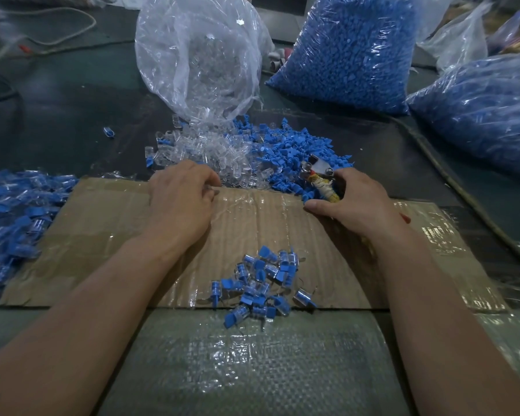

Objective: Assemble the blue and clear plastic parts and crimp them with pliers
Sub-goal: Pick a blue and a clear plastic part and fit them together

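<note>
Loose clear plastic parts [204, 151] and loose blue plastic parts [291, 145] lie heaped at the far edge of a taped cardboard sheet [108, 235]. My left hand [180, 199] reaches into the edge of the clear heap, its fingertips curled among the parts; what they grip is hidden. My right hand [354, 202] grips the pliers [320, 175], whose metal jaws and cord-wrapped handles stick out toward the blue heap. A small pile of joined blue-and-clear pieces [261, 280] sits on the cardboard between my forearms.
An open clear bag [198, 55] spills clear parts behind the heaps. Two sealed bags of blue parts [351, 49] [481, 106] stand at the back right. A large heap of joined pieces [15, 217] lies at the left. A cable [451, 178] runs along the right.
</note>
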A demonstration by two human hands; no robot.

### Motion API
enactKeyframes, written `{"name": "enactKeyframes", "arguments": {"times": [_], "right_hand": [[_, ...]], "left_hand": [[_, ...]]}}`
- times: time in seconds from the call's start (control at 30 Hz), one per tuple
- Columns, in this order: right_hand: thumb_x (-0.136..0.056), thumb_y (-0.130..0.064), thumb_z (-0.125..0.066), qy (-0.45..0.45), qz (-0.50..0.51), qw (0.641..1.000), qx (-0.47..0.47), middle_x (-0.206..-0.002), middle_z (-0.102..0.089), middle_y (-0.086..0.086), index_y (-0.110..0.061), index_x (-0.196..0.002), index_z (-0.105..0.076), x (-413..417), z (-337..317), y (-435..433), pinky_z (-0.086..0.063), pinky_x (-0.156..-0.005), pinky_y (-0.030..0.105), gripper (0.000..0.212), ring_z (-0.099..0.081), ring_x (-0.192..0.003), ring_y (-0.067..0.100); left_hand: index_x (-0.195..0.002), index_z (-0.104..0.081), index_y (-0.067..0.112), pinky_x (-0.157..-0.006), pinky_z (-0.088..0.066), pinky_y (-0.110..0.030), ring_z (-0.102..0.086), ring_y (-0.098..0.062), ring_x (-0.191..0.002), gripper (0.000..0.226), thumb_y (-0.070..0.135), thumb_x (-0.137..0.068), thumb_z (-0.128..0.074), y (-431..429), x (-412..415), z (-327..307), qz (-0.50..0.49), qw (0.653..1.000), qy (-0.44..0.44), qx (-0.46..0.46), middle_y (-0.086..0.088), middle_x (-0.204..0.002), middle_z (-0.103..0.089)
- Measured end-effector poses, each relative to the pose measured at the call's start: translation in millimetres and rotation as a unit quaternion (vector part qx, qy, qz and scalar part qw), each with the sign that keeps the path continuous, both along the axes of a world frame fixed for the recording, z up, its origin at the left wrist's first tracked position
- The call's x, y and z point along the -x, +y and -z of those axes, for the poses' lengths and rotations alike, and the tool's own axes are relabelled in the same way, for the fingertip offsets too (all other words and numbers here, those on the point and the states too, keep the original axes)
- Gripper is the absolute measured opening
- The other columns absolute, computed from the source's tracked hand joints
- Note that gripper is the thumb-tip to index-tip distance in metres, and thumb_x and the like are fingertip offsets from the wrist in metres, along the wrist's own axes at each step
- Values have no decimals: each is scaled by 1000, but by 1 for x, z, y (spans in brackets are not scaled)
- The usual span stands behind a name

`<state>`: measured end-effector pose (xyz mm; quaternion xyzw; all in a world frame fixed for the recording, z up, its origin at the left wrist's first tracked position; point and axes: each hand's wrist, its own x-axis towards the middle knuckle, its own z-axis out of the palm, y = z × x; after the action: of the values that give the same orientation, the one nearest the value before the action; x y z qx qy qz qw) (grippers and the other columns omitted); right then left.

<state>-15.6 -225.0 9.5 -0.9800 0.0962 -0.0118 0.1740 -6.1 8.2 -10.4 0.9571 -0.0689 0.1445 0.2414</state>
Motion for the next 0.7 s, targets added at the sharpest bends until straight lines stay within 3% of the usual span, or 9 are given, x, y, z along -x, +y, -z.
{"name": "enactKeyframes", "arguments": {"times": [0.17,0.3,0.4,0.47,0.53,0.7], "right_hand": [[-70,-56,-68,-10,-31,999,-10,-131,-48,4,-16,-133,-40,-1,1,4,-36,-93,35,79,-45,-115,22],[-65,-62,-67,-12,-35,999,-8,-132,-46,5,-16,-135,-39,-1,2,4,-35,-99,39,88,-43,-118,23],[-69,-54,-70,-85,-44,995,-16,-127,-49,4,-17,-130,-46,2,0,6,-32,-99,34,75,-44,-116,20],[-76,-38,-71,-177,-83,981,-2,-122,-53,3,-18,-121,-56,5,-3,10,-26,-95,25,51,-43,-114,16],[-79,-23,-70,-205,-132,970,20,-122,-54,3,-21,-111,-64,7,-4,14,-23,-97,25,33,-41,-117,16],[-84,-20,-62,-96,-163,976,104,-144,-34,2,-28,-120,-59,2,3,19,-12,-112,39,37,-22,-135,21]], "left_hand": [[-107,-63,16,-95,-27,-31,-46,-16,-102,18,15,-89,-58,0,3,-2,29,998,-30,38,-3,-104,-57],[-108,-64,10,-79,-28,-4,-42,-6,-87,21,6,-88,-56,-4,10,-8,84,988,-78,108,-4,-99,-52],[-102,-67,9,-74,-29,5,-41,2,-77,18,4,-86,-58,-8,14,-10,114,977,-73,163,6,-87,-46],[-101,-66,12,-74,-35,2,-43,3,-77,19,4,-84,-61,-10,14,-9,125,974,-61,177,8,-86,-45],[-103,-61,21,-75,-43,-9,-47,2,-78,27,4,-83,-62,-11,13,-7,133,974,-49,176,9,-90,-45],[-107,-63,21,-78,-42,-17,-49,4,-79,25,11,-84,-63,-10,10,-4,138,976,-34,164,20,-86,-46]]}}
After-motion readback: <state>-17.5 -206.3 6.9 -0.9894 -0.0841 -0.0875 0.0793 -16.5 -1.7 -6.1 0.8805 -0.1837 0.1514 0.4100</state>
